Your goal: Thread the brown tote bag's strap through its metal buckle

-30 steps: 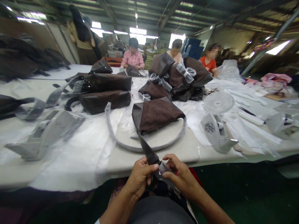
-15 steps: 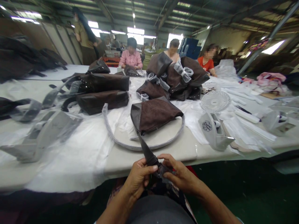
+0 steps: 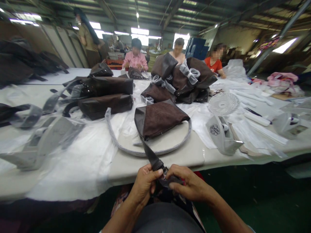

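A brown handbag (image 3: pixel 160 118) with dark leather ends lies on the table in front of me. From its near corner a dark strap (image 3: pixel 151 154) runs down over the table edge to my hands. My left hand (image 3: pixel 145 181) is closed on the strap, thumb on top near a buckle-like fitting. My right hand (image 3: pixel 187 182) pinches the strap's end just right of the fitting, where clear plastic film seems to cover it. Fingers hide part of the fitting. A second strap wrapped in grey film (image 3: pixel 170 152) curves round the bag's near side.
Brown handbags are piled behind (image 3: pixel 182 77) and stacked to the left (image 3: pixel 105 103). Grey tape dispensers stand at left (image 3: pixel 41 145) and right (image 3: pixel 222 136). A white woven basket (image 3: pixel 223 103) sits at right. White plastic bags (image 3: pixel 75 165) cover the left front. Several people work beyond the table.
My right hand has shifted slightly up and closer to my left hand at the fitting. The handbag stays in place on the table.
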A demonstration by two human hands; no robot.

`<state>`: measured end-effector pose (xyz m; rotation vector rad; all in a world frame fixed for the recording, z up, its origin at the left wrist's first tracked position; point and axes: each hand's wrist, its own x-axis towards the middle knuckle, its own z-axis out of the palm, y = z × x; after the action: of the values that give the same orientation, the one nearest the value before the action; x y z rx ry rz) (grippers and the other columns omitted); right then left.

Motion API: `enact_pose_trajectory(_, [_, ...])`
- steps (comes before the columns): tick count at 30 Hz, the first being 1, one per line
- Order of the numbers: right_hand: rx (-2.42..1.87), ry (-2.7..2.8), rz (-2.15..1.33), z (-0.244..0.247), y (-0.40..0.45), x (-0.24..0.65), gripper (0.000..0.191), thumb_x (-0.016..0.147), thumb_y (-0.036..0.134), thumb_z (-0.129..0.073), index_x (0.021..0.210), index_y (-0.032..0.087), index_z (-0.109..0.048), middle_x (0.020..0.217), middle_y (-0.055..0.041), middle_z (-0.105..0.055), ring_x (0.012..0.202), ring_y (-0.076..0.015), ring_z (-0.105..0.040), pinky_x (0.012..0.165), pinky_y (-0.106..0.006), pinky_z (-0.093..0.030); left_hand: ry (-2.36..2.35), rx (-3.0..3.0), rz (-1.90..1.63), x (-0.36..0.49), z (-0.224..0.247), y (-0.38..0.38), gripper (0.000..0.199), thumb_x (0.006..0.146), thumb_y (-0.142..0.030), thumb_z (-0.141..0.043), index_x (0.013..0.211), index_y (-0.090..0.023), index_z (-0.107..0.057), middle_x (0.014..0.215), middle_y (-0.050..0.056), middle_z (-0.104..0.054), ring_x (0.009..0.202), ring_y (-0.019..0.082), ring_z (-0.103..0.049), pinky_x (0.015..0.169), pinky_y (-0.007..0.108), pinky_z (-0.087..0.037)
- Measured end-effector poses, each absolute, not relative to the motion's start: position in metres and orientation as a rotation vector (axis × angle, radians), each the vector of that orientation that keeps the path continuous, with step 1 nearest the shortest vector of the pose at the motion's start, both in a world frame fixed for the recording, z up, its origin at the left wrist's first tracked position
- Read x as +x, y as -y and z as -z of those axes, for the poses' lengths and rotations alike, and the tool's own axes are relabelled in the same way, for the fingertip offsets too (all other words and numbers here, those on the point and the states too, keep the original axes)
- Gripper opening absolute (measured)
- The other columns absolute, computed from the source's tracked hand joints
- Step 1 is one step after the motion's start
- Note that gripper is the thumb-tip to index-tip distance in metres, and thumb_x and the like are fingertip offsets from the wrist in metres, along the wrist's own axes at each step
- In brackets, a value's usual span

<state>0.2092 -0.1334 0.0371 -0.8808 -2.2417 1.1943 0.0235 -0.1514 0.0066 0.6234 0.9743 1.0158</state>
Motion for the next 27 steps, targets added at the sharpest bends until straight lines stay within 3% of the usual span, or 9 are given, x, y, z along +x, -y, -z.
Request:
enact_pose_trajectory(4, [-0.868, 2.309, -0.998, -0.034, 0.135, 0.209, 0.014, 0.084, 0.015, -0.055, 0.094, 0.02, -0.063, 0.091, -0.0043, -0.055, 0.085, -0.0155, -0.053, 0.077, -0.027, -0.041, -1.006, 0.617, -1.021, 0.026, -0.008, 0.152, 0.033, 0.064, -0.032, -0.074, 0.083, -0.008, -0.06, 0.062, 0.003, -0.062, 0.031, 0.001, -0.034, 0.027, 0.014, -0.02])
enact_pose_trajectory(9, [-0.836, 2.338, -0.725, -0.031, 0.137, 0.207, 0.016, 0.085, 0.013, -0.05, 0.088, 0.019, -0.065, 0.096, -0.0065, -0.049, 0.089, -0.0175, -0.05, 0.078, -0.03, -0.042, -1.021, 0.628, -1.057, 0.028, -0.008, 0.152, 0.035, 0.065, -0.033, -0.073, 0.085, -0.008, -0.059, 0.064, 0.005, -0.064, 0.031, 0.001, -0.035, 0.027, 0.014, -0.019])
enact_pose_trajectory(12, [-0.814, 2.319, -0.702, -0.031, 0.137, 0.206, 0.016, 0.086, 0.014, -0.05, 0.086, 0.019, -0.065, 0.1, -0.0074, -0.047, 0.093, -0.0182, -0.05, 0.08, -0.03, -0.044, -1.042, 0.642, -1.081, 0.03, -0.006, 0.153, 0.036, 0.065, -0.033, -0.073, 0.086, -0.008, -0.059, 0.061, 0.002, -0.062, 0.028, 0.0, -0.03, 0.026, 0.014, -0.017])
enact_pose_trajectory(19, [-0.808, 2.344, -0.667, -0.029, 0.14, 0.202, 0.016, 0.087, 0.015, -0.048, 0.086, 0.018, -0.064, 0.088, -0.0058, -0.05, 0.082, -0.0172, -0.05, 0.072, -0.029, -0.044, -1.136, 0.64, -1.129, 0.032, -0.009, 0.155, 0.039, 0.059, -0.029, -0.076, 0.088, -0.011, -0.057, 0.055, -0.002, -0.06, 0.025, 0.001, -0.029, 0.024, 0.016, -0.018])
enact_pose_trajectory(27, [-0.832, 2.276, -0.63, -0.019, 0.138, 0.197, 0.02, 0.087, 0.013, -0.045, 0.089, 0.018, -0.063, 0.092, -0.0072, -0.048, 0.083, -0.0171, -0.05, 0.071, -0.029, -0.044, -1.092, 0.661, -1.068, 0.028, -0.005, 0.155, 0.034, 0.064, -0.029, -0.073, 0.087, -0.01, -0.059, 0.054, -0.005, -0.055, 0.026, 0.0, -0.028, 0.025, 0.014, -0.018])
